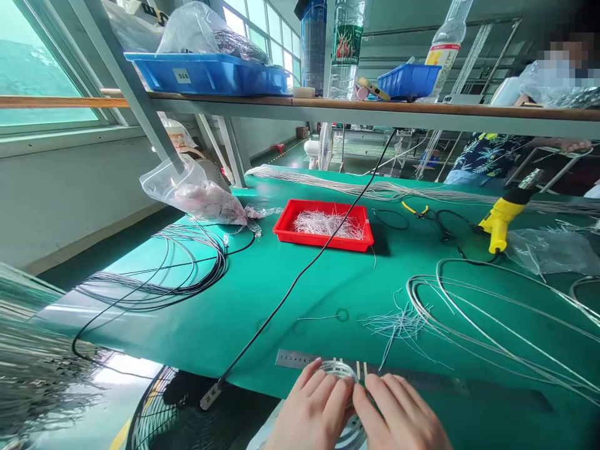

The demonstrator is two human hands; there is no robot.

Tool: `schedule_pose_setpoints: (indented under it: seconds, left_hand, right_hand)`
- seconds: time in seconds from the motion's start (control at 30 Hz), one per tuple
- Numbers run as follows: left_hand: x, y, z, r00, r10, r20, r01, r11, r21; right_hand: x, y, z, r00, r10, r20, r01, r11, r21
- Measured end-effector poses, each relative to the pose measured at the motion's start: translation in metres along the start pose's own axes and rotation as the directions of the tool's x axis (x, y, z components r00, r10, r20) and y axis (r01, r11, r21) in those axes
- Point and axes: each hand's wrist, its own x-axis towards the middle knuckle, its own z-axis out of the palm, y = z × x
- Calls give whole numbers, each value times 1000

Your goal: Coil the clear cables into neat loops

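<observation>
At the table's front edge, my left hand [315, 409] is closed round a small coil of pale, silvery wire [338, 367]. My right hand [398, 412] meets it from the other side, its thumb and fingers pinched at the coil's right edge. Part of the coil shows below, between my wrists; the spot where the fingertips meet is partly hidden. Just beyond the hands lies a steel ruler [293, 359], partly covered by them. Short pale wire pieces [398, 325] are heaped on the green table [281, 281] past my right hand.
A red tray [323, 242] holds thin white strands. Coiled cables [206, 284] lie left; long loose wires [469, 300] and a yellow heat gun [499, 222] lie right. A black cord [300, 275] crosses mid-view. A fan [173, 412] stands below. Behind the shelf [328, 107] is a person [492, 153].
</observation>
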Motion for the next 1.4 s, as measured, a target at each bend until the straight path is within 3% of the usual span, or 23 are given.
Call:
schedule_pose_setpoints:
  seconds: [0.23,0.37,0.5,0.57,0.67,0.77,0.83,0.87,0.9,0.93,0.97,1.03,1.13,1.2,1.27,1.4]
  left_hand:
    - [2,0,1,994,96,-51,-85,979,188]
    - [1,1,5,989,143,-41,-126,949,288]
    - [0,0,12,981,191,5,-180,916,358]
    - [-1,-1,14,976,218,19,-208,894,398]
    - [-3,1,17,964,258,66,-260,860,439]
    - [-6,2,19,951,272,145,-309,844,439]
    - [-6,1,19,945,282,168,-327,849,416]
    - [-5,-1,19,946,281,159,-322,863,389]
    - [-4,-4,18,951,272,148,-307,888,343]
    - [-1,-7,16,958,248,142,-279,918,280]
    - [1,-10,14,966,209,151,-238,949,206]
    - [7,-16,8,973,110,201,-125,990,62]
    - [13,-20,0,961,11,276,10,997,-75]
    - [14,-21,-3,954,9,299,36,988,-147]
    - [14,-20,-6,946,23,323,46,978,-205]
    - [14,-18,-14,922,40,386,66,964,-258]
  right_hand:
    - [-16,-4,14,981,178,76,-188,971,145]
    - [-28,-8,22,928,344,145,-371,892,259]
    - [-39,-9,30,874,415,254,-486,763,426]
    - [-44,-8,33,772,501,392,-636,583,506]
    - [-50,-8,38,488,597,637,-846,146,512]
    - [-57,-9,43,223,498,838,-858,-307,411]
    - [-60,-11,44,124,426,896,-812,-476,339]
    - [-61,-12,43,116,425,898,-802,-493,337]
    - [-61,-13,40,143,438,888,-816,-456,356]
    - [-61,-13,37,201,460,865,-844,-366,391]
    - [-60,-12,32,282,491,824,-873,-225,433]
    - [-57,-8,22,474,535,700,-869,155,470]
    - [-46,4,8,769,449,455,-620,696,361]
    - [-35,12,3,919,262,295,-338,907,249]
    - [-24,17,-1,979,71,189,-100,984,146]
    - [-10,19,-4,982,-121,145,114,992,58]
